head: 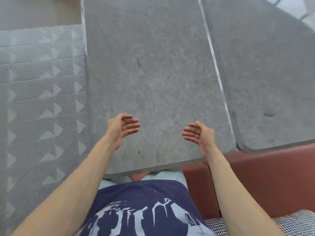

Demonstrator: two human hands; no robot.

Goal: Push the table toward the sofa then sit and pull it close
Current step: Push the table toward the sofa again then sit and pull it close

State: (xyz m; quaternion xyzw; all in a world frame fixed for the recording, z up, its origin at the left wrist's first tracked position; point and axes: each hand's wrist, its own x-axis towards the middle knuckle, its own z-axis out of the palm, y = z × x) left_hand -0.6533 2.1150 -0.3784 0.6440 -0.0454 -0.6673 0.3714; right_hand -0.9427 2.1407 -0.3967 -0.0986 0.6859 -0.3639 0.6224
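A grey stone-topped table [153, 65] fills the middle of the view, its near edge over my lap. I sit on a reddish-brown sofa [265, 176]. My left hand [121, 129] hovers above the near left part of the tabletop, palm turned inward, fingers straight and relaxed. My right hand [198, 134] hovers above the near right part, palm facing the left hand, fingers loosely extended. Neither hand holds anything, and neither plainly touches the table.
A second grey tabletop [269, 74] lies right beside the first, separated by a thin gap. A grey patterned rug [40, 99] covers the floor at the left. A checked cushion [298, 222] lies on the sofa at the lower right.
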